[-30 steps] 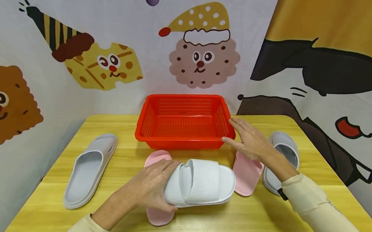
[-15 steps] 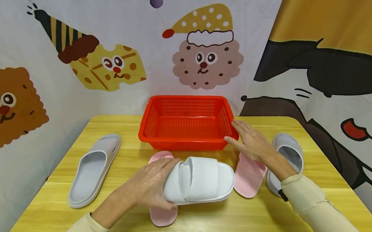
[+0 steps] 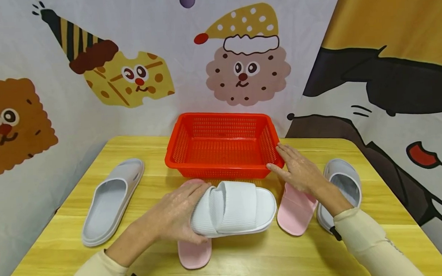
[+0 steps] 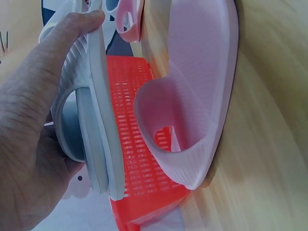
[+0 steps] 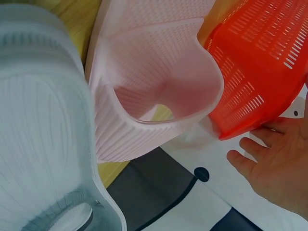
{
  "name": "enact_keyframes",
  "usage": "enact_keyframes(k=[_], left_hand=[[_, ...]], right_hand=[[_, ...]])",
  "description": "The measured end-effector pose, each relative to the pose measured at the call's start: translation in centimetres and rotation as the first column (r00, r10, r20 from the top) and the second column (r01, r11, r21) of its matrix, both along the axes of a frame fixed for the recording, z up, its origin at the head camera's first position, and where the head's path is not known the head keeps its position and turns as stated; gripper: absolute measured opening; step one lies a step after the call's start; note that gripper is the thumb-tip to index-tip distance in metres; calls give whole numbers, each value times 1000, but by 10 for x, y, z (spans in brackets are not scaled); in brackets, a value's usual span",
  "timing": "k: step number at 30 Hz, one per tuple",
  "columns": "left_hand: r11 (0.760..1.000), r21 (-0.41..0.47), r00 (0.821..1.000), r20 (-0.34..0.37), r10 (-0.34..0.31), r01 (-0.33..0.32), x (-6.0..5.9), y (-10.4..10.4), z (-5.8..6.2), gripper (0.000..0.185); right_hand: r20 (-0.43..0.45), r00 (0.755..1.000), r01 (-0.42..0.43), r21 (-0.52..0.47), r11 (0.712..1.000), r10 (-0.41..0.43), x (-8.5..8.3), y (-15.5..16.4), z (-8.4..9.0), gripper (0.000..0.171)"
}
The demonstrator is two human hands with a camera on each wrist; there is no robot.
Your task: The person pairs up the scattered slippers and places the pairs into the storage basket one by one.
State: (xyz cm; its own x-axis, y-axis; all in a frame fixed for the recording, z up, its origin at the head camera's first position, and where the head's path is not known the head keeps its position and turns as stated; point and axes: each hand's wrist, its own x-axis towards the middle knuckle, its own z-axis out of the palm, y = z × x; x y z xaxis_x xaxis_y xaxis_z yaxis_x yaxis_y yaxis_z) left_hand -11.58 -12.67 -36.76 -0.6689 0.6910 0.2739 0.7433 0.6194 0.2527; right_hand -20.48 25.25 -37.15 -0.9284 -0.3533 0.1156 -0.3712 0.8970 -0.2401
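Note:
My left hand [image 3: 180,214] grips a pair of white slippers [image 3: 239,207] by one end, one appearing tucked into the other. They are held above the table, over a pink slipper [image 3: 195,254] that they partly hide. In the left wrist view two layered soles [image 4: 110,163] show beneath my thumb. My right hand [image 3: 300,169], fingers extended, touches the right rim of a red plastic basket [image 3: 222,171]. In the right wrist view its fingertips lie against the basket wall [image 5: 240,101]. A second pink slipper [image 3: 296,215] lies under that hand and wrist.
A grey slipper [image 3: 110,204] lies on the left of the wooden table [image 3: 249,266]. Another grey slipper [image 3: 343,182] sits at the right, partly behind my right forearm. A cloth with cartoon prints [image 3: 150,120] hangs behind the basket.
My left hand has lifted the white slippers slightly, toward the basket. The right hand stays at the basket rim. The head view has shifted a little.

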Motion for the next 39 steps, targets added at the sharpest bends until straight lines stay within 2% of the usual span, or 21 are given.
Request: enact_keyframes(k=[6,16,30,39], left_hand=[[1000,13,1000,8,-9,9,-5,-1,4,116],[999,15,999,-34,-42,42,-12,-8,5,116],[997,44,996,-68,-64,67,-31,-11,25,114],[996,54,997,-47,-63,65,-40,-12,30,113]], right_hand=[[17,1000,10,12,1000,-10,1,0,1,86],[25,1000,2,17,1000,-2,0,-2,1,85],[16,1000,16,13,1000,-16,2,-2,0,85],[18,1000,19,28,999,-20,2,-2,-1,86]])
